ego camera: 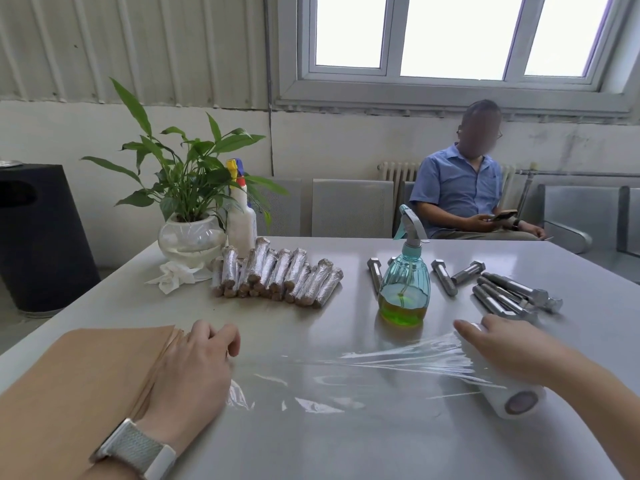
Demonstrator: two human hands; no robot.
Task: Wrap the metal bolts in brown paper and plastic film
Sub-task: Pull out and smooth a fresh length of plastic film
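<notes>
potted plant (188, 174), two spray bottles (404, 282), crumpled tissue (175, 276), seated person (465, 188) behind table (346, 445)

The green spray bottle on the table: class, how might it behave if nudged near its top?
The spray bottle would probably tip, being tall with liquid only low down. It may slide on the glossy table.
</notes>
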